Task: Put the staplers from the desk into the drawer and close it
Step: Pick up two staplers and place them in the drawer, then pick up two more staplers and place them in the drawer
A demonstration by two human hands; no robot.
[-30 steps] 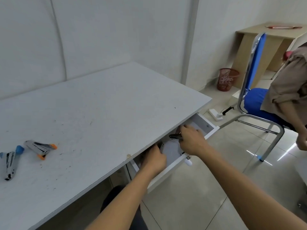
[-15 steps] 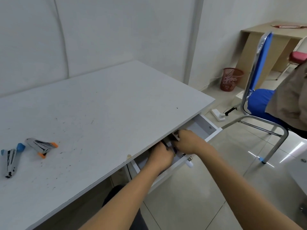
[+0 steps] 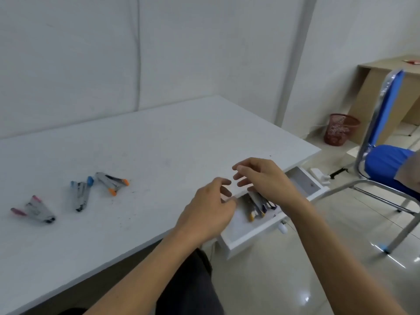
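A blue chair stands near a red wastebasket.

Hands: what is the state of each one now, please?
Left hand: open, fingers loosely curled, holding nothing.
Right hand: open, fingers spread, holding nothing.

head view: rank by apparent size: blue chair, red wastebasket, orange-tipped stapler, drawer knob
1. blue chair, largest by far, though cut off at the frame edge
2. red wastebasket
3. orange-tipped stapler, nearer the camera than the basket, yet looks smaller
4. drawer knob, smallest
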